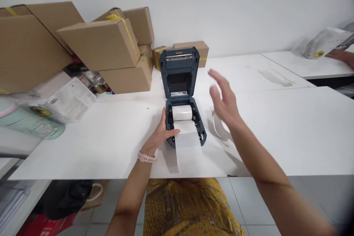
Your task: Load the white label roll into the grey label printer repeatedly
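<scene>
A dark blue label printer stands on the white table with its lid raised. Inside it sits a white label roll, and a strip of label paper runs out over the front edge onto the table. My left hand holds the printer's left side, its thumb lying on the paper. To the right of the raised lid, my right hand is in the air with fingers apart, touching nothing. Below that hand a curled white paper strip lies on the table, partly hidden by my forearm.
Cardboard boxes are stacked at the back left. Nearer are a white printed box and a mint green bottle. A smaller carton stands behind the printer. At far right another person's hand is beside a white box.
</scene>
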The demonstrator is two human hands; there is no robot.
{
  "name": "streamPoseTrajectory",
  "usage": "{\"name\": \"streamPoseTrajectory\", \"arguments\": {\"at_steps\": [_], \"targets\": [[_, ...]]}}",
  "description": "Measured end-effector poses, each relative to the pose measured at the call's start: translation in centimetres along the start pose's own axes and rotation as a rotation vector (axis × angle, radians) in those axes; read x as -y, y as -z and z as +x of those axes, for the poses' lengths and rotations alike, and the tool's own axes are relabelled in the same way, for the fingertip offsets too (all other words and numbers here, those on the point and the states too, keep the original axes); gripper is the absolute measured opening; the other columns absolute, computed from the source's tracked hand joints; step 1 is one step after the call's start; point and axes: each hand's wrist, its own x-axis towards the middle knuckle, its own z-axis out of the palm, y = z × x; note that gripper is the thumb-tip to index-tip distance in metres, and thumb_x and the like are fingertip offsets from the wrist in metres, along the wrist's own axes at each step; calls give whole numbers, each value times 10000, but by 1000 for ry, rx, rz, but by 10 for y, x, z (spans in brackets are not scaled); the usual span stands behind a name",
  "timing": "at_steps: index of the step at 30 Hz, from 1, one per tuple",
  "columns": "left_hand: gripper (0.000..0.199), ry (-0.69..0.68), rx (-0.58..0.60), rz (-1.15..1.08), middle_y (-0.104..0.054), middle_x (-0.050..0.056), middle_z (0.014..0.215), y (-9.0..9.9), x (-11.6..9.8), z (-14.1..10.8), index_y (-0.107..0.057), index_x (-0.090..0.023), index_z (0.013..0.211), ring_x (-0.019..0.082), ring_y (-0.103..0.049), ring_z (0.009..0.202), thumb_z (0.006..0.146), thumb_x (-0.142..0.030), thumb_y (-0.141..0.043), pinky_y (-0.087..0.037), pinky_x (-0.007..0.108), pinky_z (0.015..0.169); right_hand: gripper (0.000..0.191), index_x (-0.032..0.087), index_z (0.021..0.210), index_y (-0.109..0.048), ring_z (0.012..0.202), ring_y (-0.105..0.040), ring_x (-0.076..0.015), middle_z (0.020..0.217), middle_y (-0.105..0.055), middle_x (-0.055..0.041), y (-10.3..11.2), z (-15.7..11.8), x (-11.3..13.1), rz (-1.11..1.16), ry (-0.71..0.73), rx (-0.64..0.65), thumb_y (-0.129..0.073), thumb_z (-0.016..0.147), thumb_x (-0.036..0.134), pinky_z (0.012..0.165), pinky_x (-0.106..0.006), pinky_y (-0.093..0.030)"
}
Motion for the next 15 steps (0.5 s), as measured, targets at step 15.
{"name": "streamPoseTrajectory", "arguments": {"at_steps": [15], "targets": [[1192,-19,-216,-89,-84,78,1810,-46,19,-53,75,-370,1688,309,-230,1647,872,-568,-771,-281,486,1324,650,289,1323,-659,1351,-624,-236,1406,-683,-65,-18,14,5,19,153,17,-128,1101,591,1171,-454,-490]]}}
